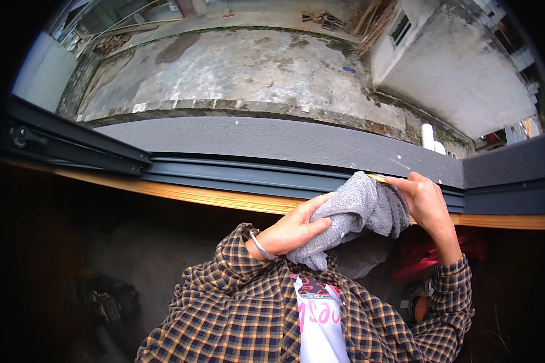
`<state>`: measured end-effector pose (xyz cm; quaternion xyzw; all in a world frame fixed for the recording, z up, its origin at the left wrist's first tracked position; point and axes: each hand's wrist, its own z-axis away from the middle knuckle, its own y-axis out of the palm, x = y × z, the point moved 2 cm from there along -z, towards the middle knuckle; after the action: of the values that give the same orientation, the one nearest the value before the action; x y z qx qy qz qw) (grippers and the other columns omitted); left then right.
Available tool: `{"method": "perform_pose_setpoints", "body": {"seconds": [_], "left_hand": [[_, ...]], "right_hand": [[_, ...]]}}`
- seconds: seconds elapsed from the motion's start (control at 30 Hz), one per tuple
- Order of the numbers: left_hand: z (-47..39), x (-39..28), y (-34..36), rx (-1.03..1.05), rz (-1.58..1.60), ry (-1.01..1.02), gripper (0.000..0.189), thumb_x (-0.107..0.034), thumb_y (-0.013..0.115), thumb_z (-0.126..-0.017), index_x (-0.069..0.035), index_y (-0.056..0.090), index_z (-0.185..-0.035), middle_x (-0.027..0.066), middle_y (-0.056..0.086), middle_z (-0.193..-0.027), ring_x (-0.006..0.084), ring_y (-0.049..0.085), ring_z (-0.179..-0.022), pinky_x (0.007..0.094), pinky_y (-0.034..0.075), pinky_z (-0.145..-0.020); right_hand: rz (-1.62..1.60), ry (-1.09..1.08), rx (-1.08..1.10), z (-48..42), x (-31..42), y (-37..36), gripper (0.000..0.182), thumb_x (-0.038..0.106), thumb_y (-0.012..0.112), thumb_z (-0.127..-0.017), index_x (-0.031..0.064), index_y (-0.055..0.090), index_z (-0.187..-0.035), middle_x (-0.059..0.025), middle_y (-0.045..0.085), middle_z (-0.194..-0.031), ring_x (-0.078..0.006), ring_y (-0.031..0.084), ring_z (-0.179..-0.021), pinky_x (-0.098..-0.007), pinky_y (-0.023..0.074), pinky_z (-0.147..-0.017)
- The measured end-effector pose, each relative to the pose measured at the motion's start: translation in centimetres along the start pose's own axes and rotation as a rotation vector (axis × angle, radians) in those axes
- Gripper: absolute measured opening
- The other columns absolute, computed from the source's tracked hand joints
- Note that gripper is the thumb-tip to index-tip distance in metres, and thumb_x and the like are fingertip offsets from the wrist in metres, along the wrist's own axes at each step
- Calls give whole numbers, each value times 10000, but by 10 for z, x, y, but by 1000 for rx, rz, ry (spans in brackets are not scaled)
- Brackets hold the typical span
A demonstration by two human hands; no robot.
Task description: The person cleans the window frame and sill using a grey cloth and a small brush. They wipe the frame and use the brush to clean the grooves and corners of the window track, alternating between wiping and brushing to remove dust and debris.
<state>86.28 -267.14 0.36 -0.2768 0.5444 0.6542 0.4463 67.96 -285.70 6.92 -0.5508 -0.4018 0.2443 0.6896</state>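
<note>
My left hand [295, 227] grips a bunched grey terry cloth [359, 204] from its left side, with the thumb pressed over a fold. On the far right side of the cloth, my right hand [422, 195] pinches its upper edge, where a narrow yellow strip [376, 178] shows at the fingertips. Whether that strip is part of the cloth cannot be told. The cloth is held over the dark metal window track [250, 178] and the wooden inner sill [209, 198], and its lower end hangs down toward my chest.
A dark window sash [72, 140] with a handle stands at the left. Beyond the track runs a grey outer ledge [236, 136] with white specks. White pipes [428, 137] rise outside at right. Below lies a concrete yard [236, 68]. Indoors, a dark bag-like object [111, 299] sits at lower left.
</note>
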Motion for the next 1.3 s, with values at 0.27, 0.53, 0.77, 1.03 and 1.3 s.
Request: {"method": "perform_pose_setpoints", "body": {"seconds": [0.27,0.53,0.77,1.03,1.3], "left_hand": [[42,-14,-18,-204,90,-7,552,-52,509,-920,22,307,-1429,108,477,-1341,158,471,-1209,310,386,-1026],[75,0,-63,-483,3,59,561,-3,492,-886,45,320,-1417,99,511,-1304,132,495,-1165,278,410,-987],[106,7,-94,-842,-169,241,522,9,502,-882,66,363,-1381,102,550,-1246,134,526,-1115,275,410,-975],[119,16,-119,-1122,-546,333,521,-35,554,-876,84,378,-1352,184,574,-1224,186,573,-1091,296,453,-917],[113,18,-111,-925,-425,231,566,-48,559,-880,76,344,-1388,152,579,-1206,134,561,-1043,263,469,-867]], "right_hand": [[-74,-178,61,-50,51,11,237,102,577,-847,151,696,-1045,-164,586,-772,-372,608,-721,-439,488,-639],[67,-419,68,-100,118,58,324,59,531,-805,131,640,-1101,-154,585,-800,-314,645,-723,-408,518,-602],[30,-533,48,-142,192,96,168,98,540,-821,42,594,-970,-172,599,-825,-322,664,-716,-395,552,-604],[-22,-615,-98,-163,233,126,145,89,554,-815,7,596,-928,-177,612,-804,-304,672,-698,-367,553,-559],[-92,-612,-19,-153,200,118,156,93,520,-824,-1,584,-930,-204,605,-799,-353,659,-709,-409,542,-596]]}}
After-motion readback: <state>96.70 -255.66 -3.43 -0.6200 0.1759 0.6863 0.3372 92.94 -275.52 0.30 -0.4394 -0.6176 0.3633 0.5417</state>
